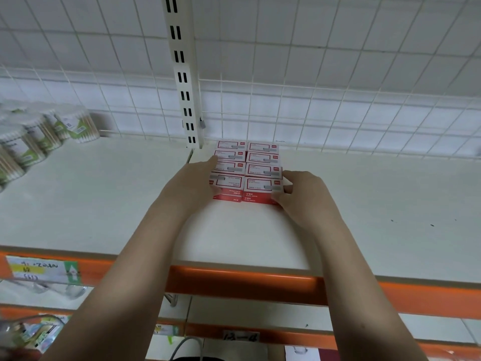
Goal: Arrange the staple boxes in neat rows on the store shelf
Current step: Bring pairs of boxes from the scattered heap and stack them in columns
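- Here, the staple boxes (246, 169) sit as a tight block on the white shelf (364, 204), pushed back against the foot of the slotted upright post (182, 82), just to the right of its base.
- The block is two columns wide and four rows deep, red-and-white lids facing up; the red front faces of the nearest row suggest at least two layers, though the exact count cannot be told.
- The nearest box in the left column has its print turned the other way round from the rest.
- The left hand (192, 181) lies flat along the left flank of the block, on the post's side, fingers straight and pressing against the boxes, fingertips reaching the second row from the back.
- The right hand (302, 191) is at the block's near right corner, the side away from the post, fingers and thumb curled round the front right box (263, 187) and gripping it.
- Both forearms reach in over the orange shelf edge (244, 282), in front of the post.
- Far to the left of the post stand round tubs of cotton swabs (39, 136), blurred.
- Behind the post runs a white wire grid back panel (338, 100).
- Well to the left of the post and lower, a handwritten price label (41, 269) hangs on the orange edge.
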{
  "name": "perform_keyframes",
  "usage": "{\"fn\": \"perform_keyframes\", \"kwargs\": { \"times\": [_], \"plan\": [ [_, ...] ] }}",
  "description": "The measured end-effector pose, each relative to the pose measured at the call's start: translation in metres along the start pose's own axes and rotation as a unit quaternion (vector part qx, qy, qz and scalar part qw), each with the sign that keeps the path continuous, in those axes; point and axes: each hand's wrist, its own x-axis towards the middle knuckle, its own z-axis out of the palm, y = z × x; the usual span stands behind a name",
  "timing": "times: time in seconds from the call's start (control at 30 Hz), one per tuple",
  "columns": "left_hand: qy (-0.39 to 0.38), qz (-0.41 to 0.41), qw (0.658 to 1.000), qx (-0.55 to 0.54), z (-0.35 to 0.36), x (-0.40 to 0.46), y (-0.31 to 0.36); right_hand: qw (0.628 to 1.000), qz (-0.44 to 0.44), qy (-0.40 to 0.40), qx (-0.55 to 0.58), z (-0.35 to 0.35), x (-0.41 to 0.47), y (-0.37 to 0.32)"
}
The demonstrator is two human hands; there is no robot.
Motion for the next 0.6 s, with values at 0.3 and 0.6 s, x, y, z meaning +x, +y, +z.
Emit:
{"fn": "perform_keyframes", "kwargs": {
  "times": [0.3,0.6],
  "plan": [
    [0.041,0.001,0.999,-0.002,-0.011,0.003,-0.002,0.998,0.044,0.054,-0.001,-0.002,-0.003,0.005],
    [0.063,0.159,0.985,0.014,-0.006,0.000,0.024,0.984,0.112,0.124,-0.060,-0.002,-0.035,0.023]
  ]
}}
